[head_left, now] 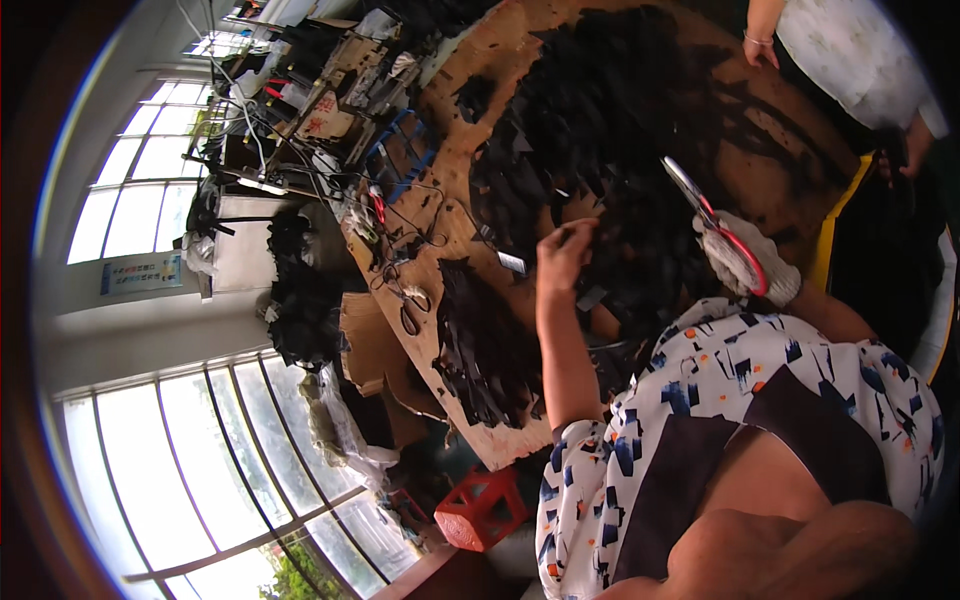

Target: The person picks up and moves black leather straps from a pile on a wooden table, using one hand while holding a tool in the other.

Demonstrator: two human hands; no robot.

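Observation:
My bare left hand [565,248] is over the wooden table [455,445], its fingers pinched at the near part of a large heap of black fabric pieces [590,100]; what it holds is too dark to make out. My right hand [740,255], in a pale knitted glove, grips large scissors [685,185] with red handles, the blades pointing up and left above the heap. A small silver-and-dark rectangular object [511,262] lies just left of my left hand. Another pile of black strips [475,360] lies on the table farther left.
Another person [830,50] stands at the top right, beside a yellow-edged bag [880,270] of black material. Cluttered tools and cords, with a blue crate [398,150], occupy the table's far left. A red plastic stool [480,510] stands below the table; windows [150,470] line the left wall.

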